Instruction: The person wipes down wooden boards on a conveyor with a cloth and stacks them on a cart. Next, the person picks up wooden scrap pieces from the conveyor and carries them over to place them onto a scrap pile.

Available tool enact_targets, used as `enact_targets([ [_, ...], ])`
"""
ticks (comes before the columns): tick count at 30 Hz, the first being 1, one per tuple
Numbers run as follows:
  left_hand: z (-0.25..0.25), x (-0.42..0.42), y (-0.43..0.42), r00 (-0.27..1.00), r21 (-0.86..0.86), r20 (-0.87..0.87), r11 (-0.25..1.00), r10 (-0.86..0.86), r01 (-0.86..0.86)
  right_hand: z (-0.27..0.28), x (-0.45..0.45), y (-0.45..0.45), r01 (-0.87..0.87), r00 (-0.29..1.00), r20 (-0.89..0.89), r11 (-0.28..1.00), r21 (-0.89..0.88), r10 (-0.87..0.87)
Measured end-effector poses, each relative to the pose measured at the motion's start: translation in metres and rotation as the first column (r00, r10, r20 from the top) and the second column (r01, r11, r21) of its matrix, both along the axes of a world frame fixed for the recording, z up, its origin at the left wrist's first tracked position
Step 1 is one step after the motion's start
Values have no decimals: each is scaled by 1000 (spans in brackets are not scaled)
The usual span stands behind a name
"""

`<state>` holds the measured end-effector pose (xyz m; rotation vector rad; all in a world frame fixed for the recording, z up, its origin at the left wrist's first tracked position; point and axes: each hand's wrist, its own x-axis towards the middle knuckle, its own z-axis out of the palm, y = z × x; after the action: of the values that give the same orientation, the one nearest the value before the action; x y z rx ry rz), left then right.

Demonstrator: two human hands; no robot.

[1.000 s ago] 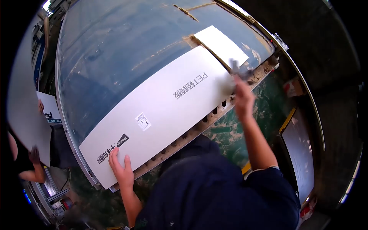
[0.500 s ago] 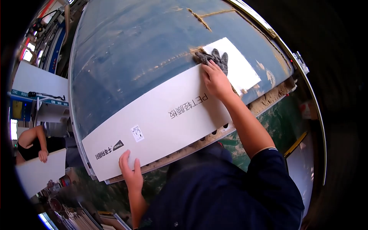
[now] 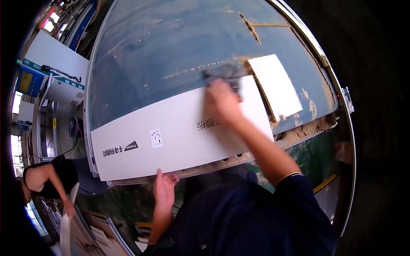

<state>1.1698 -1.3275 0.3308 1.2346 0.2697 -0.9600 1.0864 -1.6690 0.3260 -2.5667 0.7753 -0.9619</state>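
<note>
A long white board (image 3: 179,132) with printed lettering and a barcode label lies along the near edge of the blue-grey table (image 3: 158,51). My right hand (image 3: 223,102) is over the board's right part, closed on a dark grey work glove (image 3: 228,76), blurred by motion at the board's far edge. My left hand (image 3: 165,187) is beside the board's near edge, fingers stretched and nothing in them; whether the thumb or fingers touch the edge I cannot tell. A smaller white panel (image 3: 276,87) lies to the right, a dusty gap between it and the board.
Sawdust (image 3: 252,29) lies in lines on the table and along its near rail (image 3: 307,132). At left are a CNC control box (image 3: 30,81) and a co-worker (image 3: 55,179) holding a white panel (image 3: 66,228). Stacked boards (image 3: 100,234) stand at lower left.
My right hand with the glove has moved left, off the small panel and onto the long board. My left hand has drawn back from the board's face. The co-worker's panel has turned edge-on.
</note>
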Motion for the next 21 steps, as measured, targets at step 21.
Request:
enact_targets([
  [21,-9,82,86,971,-40,136,980,197,-193,20,25,0,110,973,-217,987,120,-82],
])
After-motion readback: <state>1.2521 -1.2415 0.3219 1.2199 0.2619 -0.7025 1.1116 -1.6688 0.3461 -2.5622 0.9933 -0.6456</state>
